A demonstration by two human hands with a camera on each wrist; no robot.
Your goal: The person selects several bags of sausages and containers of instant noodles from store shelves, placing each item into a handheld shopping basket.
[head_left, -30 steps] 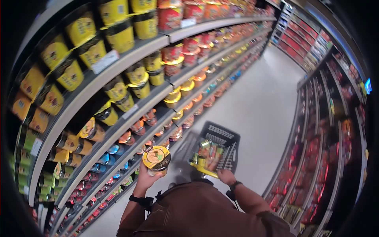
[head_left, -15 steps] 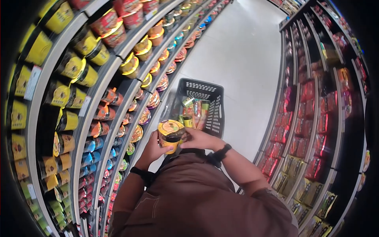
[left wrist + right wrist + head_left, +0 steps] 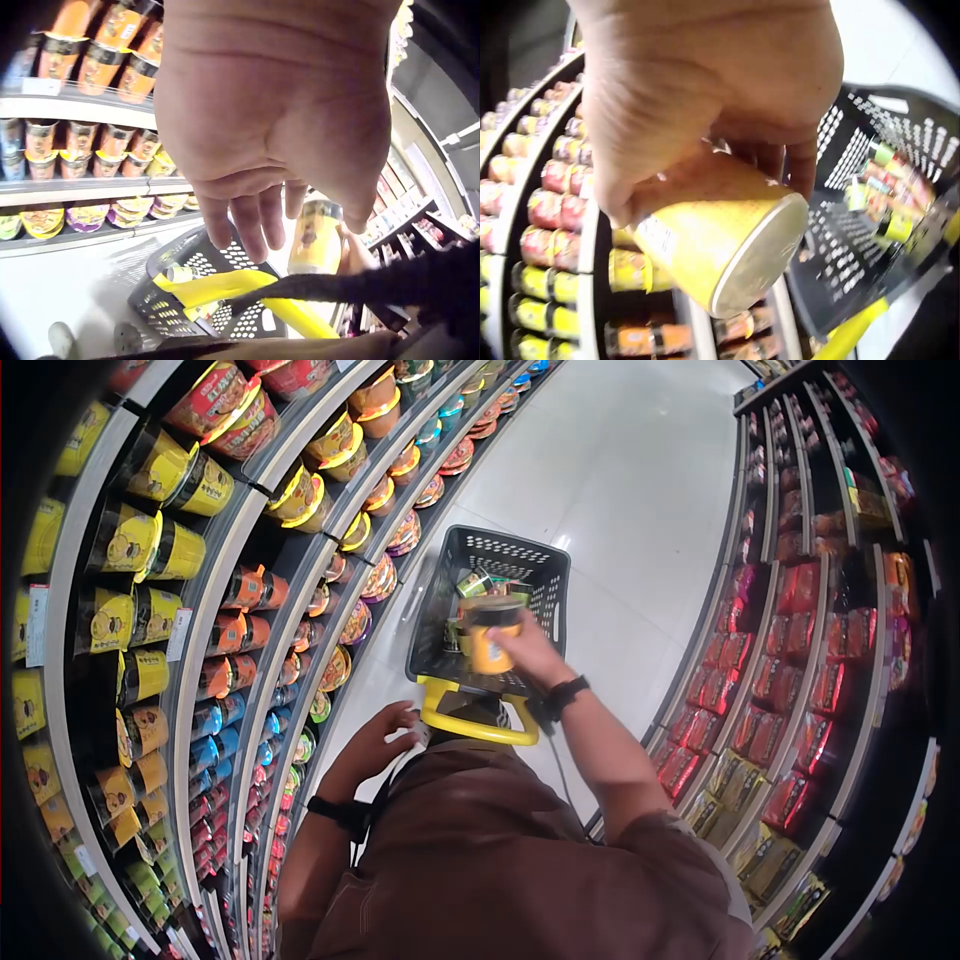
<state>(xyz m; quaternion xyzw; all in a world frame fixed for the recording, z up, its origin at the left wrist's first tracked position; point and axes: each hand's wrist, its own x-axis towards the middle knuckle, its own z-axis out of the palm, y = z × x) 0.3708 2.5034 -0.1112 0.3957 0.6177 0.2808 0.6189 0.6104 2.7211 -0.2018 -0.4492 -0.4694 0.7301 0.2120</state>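
Observation:
My right hand (image 3: pixel 537 650) grips a yellow instant noodle cup (image 3: pixel 492 648) with a dark band near its lid, over the near part of a dark grey shopping basket (image 3: pixel 432 625). In the right wrist view the noodle cup (image 3: pixel 724 240) is tilted, its pale round base showing, with thumb and fingers around its side. My left hand (image 3: pixel 376 746) holds nothing and hangs with loosely bent fingers left of the basket's yellow handle (image 3: pixel 480 731). In the left wrist view, the left hand's fingers (image 3: pixel 248 225) point down, apart from the cup.
Inside the basket lie several packaged goods (image 3: pixel 900 187). Shelves of noodle cups (image 3: pixel 160 550) rise close on the left. Along the right side, another shelf holds red packets (image 3: pixel 800 660). Pale floor (image 3: pixel 620 540) runs ahead between them.
The noodle cup was in my left hand alone, then between both hands, and now only in the right. It has moved forward over the basket; the left hand has let go.

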